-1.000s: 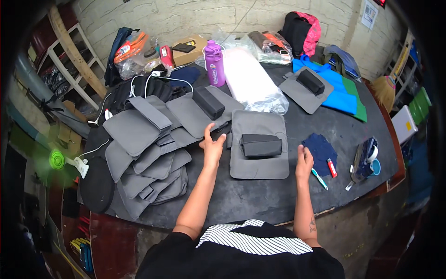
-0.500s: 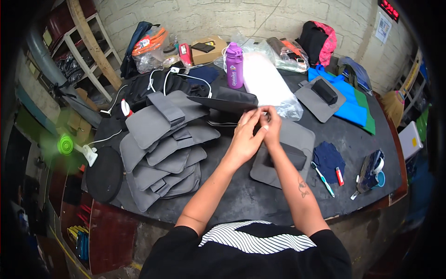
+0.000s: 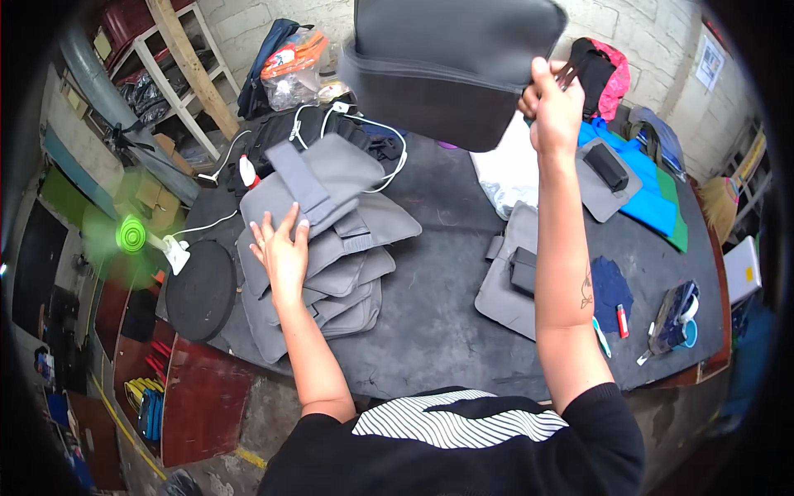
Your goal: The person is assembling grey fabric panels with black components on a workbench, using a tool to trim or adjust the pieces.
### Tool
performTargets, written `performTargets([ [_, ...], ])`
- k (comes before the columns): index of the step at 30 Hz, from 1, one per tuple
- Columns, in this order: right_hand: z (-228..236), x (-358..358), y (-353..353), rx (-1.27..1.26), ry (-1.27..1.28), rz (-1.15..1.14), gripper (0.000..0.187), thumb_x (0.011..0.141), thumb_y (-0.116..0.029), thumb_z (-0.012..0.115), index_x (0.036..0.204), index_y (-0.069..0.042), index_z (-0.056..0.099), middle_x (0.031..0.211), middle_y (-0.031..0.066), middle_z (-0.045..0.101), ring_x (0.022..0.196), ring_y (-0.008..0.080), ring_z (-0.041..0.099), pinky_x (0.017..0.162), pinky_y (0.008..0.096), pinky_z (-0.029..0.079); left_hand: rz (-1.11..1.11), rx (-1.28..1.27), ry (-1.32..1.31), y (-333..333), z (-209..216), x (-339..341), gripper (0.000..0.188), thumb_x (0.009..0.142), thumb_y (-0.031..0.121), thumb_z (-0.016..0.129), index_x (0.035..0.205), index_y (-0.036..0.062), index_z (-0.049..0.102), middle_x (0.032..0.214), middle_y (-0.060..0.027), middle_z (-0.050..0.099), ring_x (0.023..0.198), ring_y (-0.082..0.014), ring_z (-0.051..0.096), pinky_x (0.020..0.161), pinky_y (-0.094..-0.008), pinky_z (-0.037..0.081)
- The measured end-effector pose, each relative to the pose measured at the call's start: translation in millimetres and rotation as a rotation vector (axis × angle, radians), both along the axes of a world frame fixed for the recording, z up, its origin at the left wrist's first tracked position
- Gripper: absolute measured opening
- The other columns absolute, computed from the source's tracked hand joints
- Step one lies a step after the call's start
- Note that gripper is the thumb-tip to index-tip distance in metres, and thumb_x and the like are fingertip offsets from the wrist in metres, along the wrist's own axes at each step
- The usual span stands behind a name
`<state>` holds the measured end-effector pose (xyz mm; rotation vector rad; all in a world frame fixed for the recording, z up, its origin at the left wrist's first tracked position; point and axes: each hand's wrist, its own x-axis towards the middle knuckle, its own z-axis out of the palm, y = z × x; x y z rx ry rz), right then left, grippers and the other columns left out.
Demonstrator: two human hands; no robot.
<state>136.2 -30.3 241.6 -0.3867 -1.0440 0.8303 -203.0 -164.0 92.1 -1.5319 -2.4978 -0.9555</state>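
High over the far side of the table, my right hand [image 3: 550, 103] is closed on the lower right edge of a flat black pouch [image 3: 451, 66] with rounded corners and a band across it like a pocket edge. Something small and dark also shows at its fingers, too unclear to name. My left hand [image 3: 283, 252] lies with fingers spread on the stack of grey padded pouches [image 3: 347, 174] at the table's left. A raised strap [image 3: 299, 180] crosses the top one. Another grey pouch [image 3: 506, 285] with a dark block on it lies partly behind my right forearm.
A green fan [image 3: 132, 236] stands off the left edge, by a round black disc [image 3: 201, 289]. White cables [image 3: 401, 161] and a plastic-wrapped white bundle [image 3: 509, 178] are at the back. To the right are dark blue cloth [image 3: 610, 289], a red lighter [image 3: 622, 321] and a tape roll [image 3: 688, 333].
My hands have parted. The right has lifted the black pouch up and away, turning its broad face into view; the left has moved onto the grey stack. The view has shifted slightly.
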Motion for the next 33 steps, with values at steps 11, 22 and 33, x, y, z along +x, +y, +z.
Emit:
performTargets([
  [11, -83, -179, -24, -0.608, 0.399, 0.771, 0.027, 0.095, -0.007, 0.041, 0.114, 0.011, 0.034, 0.103, 0.0357, 0.056, 0.091, 0.0465, 0.063, 0.080, 0.0586, 0.055, -0.115, 0.775, -0.895, 1, -28, -39, 0.076, 0.096, 0.062, 0.026, 0.149, 0.0081, 0.019, 0.139, -0.0206, 0.043, 0.124, -0.0312, 0.046, 0.108, -0.0390, 0.028],
  [22, -153, -150, -30, -0.787, -0.312, 1.022, 0.017, 0.097, -0.016, 0.047, 0.103, 0.000, 0.050, 0.080, 0.0151, 0.062, 0.048, 0.0156, 0.052, 0.044, 0.0320, 0.047, -0.123, 0.385, -0.332, 9, -34, -88, 0.038, 0.095, 0.031, 0.056, 0.119, 0.0020, 0.063, 0.113, -0.0170, 0.063, 0.108, -0.0243, 0.057, 0.095, -0.0332, 0.042],
  [33, -197, 27, -123, -0.856, -0.389, 0.606, 0.018, 0.092, -0.019, 0.059, 0.099, -0.003, 0.055, 0.074, 0.0033, 0.060, 0.044, 0.0022, 0.031, 0.039, 0.0210, 0.024, -0.565, 0.141, 0.454, 82, 70, 84, 0.054, 0.083, 0.033, 0.068, 0.133, 0.0183, 0.052, 0.137, -0.0168, 0.048, 0.135, -0.0374, 0.034, 0.110, -0.0510, 0.026],
])
